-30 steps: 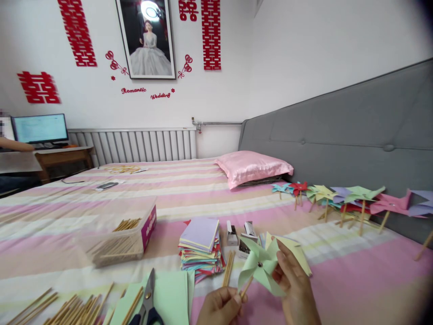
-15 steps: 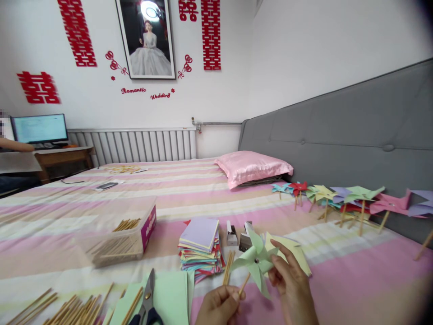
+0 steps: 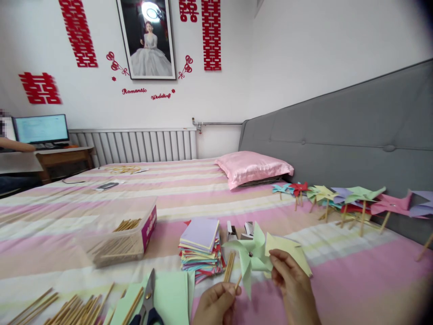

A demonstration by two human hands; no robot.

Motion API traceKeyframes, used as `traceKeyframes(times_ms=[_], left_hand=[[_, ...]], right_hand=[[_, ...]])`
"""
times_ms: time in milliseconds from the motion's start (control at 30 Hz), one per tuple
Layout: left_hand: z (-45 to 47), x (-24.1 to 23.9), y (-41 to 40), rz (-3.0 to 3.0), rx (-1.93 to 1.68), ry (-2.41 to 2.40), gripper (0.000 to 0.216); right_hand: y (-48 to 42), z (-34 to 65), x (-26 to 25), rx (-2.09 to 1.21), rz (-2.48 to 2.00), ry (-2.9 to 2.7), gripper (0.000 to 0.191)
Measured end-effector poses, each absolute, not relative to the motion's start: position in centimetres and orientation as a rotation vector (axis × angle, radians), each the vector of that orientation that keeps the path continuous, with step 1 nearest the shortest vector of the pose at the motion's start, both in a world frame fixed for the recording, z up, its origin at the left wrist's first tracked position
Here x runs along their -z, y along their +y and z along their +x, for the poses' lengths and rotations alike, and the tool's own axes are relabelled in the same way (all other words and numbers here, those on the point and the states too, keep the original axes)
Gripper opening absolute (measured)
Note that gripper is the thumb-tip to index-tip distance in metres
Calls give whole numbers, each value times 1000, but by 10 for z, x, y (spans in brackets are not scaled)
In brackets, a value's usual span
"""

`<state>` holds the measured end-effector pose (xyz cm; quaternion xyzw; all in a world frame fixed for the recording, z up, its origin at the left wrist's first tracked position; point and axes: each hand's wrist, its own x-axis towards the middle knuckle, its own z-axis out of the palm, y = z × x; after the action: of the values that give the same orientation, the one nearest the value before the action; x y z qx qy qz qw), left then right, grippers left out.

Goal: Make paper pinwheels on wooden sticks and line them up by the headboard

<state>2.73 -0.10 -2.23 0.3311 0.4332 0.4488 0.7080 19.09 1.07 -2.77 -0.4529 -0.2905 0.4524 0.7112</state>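
Note:
A light green paper pinwheel (image 3: 251,256) on a thin wooden stick stands in front of me, its blades facing up and towards me. My left hand (image 3: 218,304) is closed round the stick, pinching it below the pinwheel. My right hand (image 3: 292,282) has its thumb and fingertips together at the tip of the right blade. Just behind the pinwheel lie pale yellow paper sheets (image 3: 297,255). Several loose sticks (image 3: 229,266) rest beside a stack of coloured paper squares (image 3: 199,246), to the left of the pinwheel.
Scissors (image 3: 149,298) lie on green paper (image 3: 172,293), with loose sticks (image 3: 81,311) further left. A clear plastic box (image 3: 118,243) holds more sticks. Small boxes (image 3: 248,229) stand behind the pinwheel. Finished pinwheels (image 3: 363,194) line the headboard (image 3: 338,122). Someone's arm (image 3: 15,145) shows at the desk.
The pinwheel has turned and its blades stand at a different angle, slightly further left. My right hand has moved a little lower at the blade; my left hand keeps the stick.

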Motion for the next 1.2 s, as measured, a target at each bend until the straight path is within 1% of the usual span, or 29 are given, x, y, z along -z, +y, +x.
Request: traceKeyframes(times_ms=[100, 300, 433, 767, 867, 967, 1100, 1133, 1200], left_hand=[[28, 22, -1, 702, -1024, 946, 40], [29, 19, -2, 655, -1056, 948, 38], [30, 18, -2, 653, -1042, 921, 39], [31, 20, -5, 756, -978, 851, 40], [30, 20, -4, 745, -974, 837, 39], [28, 19, -2, 693, -1012, 858, 37], [25, 19, -1, 653, -1057, 926, 35], [25, 19, -1, 654, -1059, 934, 36], [25, 19, -1, 660, -1061, 939, 36]], right_hand=[[9, 186, 27, -1071, -1020, -726, 24], [6, 178, 27, -1144, -965, -851, 29], [6, 173, 28, -1150, -905, -888, 30], [7, 172, 28, -1291, -893, -1015, 29], [5, 168, 27, -1261, -877, -995, 32], [3, 166, 23, -1153, -814, -923, 30], [1, 174, 11, -976, -847, -785, 47], [1, 177, 9, -949, -858, -762, 47], [1, 182, 8, -924, -868, -745, 40]])
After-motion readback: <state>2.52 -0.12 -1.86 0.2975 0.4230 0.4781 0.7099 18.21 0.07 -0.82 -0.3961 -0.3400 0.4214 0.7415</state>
